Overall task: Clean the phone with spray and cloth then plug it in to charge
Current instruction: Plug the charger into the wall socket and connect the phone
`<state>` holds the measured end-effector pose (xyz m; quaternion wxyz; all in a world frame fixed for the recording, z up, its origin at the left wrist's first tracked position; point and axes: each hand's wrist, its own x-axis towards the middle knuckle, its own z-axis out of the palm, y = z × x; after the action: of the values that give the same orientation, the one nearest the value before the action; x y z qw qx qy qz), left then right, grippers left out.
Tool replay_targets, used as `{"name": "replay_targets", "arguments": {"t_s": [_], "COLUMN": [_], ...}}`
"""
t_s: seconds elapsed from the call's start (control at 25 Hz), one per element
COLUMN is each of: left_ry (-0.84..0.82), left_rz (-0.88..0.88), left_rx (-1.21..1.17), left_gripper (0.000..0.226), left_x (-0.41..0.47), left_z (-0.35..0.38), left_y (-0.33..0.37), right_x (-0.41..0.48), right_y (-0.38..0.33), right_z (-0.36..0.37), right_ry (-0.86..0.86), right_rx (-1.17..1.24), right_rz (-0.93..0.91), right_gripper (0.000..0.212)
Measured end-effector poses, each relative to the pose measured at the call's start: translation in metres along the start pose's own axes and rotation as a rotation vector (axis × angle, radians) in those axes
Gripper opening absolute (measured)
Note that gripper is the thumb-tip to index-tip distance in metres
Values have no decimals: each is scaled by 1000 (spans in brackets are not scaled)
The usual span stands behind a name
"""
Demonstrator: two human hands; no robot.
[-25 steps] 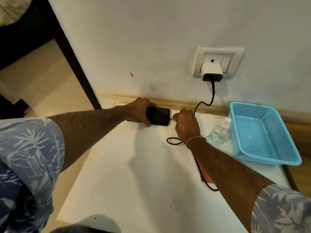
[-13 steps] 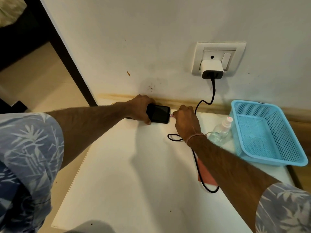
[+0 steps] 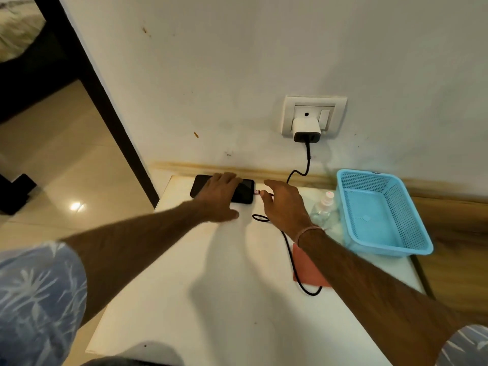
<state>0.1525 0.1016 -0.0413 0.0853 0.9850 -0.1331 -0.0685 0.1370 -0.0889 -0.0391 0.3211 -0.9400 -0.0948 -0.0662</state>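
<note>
View from a head-worn camera, looking down along two bare forearms stretched over a white counter that stands against a pale wall.

A moment ago the left hand was curled around a flat black rectangular phone while the right hand pinched the cable's plug against its right end. Both grips have now let go. The left hand lies across the middle of the phone with its fingers straight and spread, holding nothing. The right hand hangs slack and open just to the right of the phone, and it too holds nothing.

The phone lies flat at the far edge of the counter, close to the wall, with its left and right ends showing on either side of the left hand. A small pale connector sits against the phone's right end, just off the right hand's fingertips. The thin black cable comes down from a white charger block seated in a white wall socket, runs behind the right hand and loops on the counter.

The plug looks seated, so the charging step, the last of the task, appears done. Whether the phone is actually charging cannot be told, as its screen shows dark.

To the right stand a small clear spray bottle with a white cap and, touching or just beside it, a light blue perforated plastic basket. A coral-red cloth lies flat, partly hidden under the right forearm.
</note>
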Motion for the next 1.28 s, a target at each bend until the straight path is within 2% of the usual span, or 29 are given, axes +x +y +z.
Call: {"name": "replay_targets", "arguments": {"t_s": [0.12, 0.24, 0.36, 0.48, 0.56, 0.64, 0.76, 1.0, 1.28], "left_ry": [-4, -82, -193, -253, -261, -263, -269, -276, -259], "left_rz": [21, -3, -46, -53, -58, -63, -68, -74, -71], "left_rx": [-72, -86, -112, -88, -90, -92, -80, -73, -74], "left_gripper": [90, 82, 80, 83, 84, 83, 83, 83, 84], "left_x": [-38, -63, -71, -72, -72, -71, -70, -68, -68], "left_z": [17, 30, 37, 40, 40, 39, 39, 42, 46], "left_y": [18, 32, 39, 42, 44, 46, 47, 49, 47], "right_x": [-22, -33, -30, -13, 1, 17, 33, 43, 50], "right_y": [-1, -4, -11, -21, -24, -24, -25, -22, -24], "right_z": [-22, -50, -79, -104, -119, -128, -130, -125, -123], "right_ry": [114, 284, 460, 596, 563, 433, 275, 205, 178], "right_rx": [141, 250, 352, 465, 471, 433, 307, 333, 357], "right_rz": [-25, 9, 99, 215, 268, 330, 325, 350, 318], "right_gripper": [31, 22, 7, 7, 16, 31, 30, 36, 31]}}
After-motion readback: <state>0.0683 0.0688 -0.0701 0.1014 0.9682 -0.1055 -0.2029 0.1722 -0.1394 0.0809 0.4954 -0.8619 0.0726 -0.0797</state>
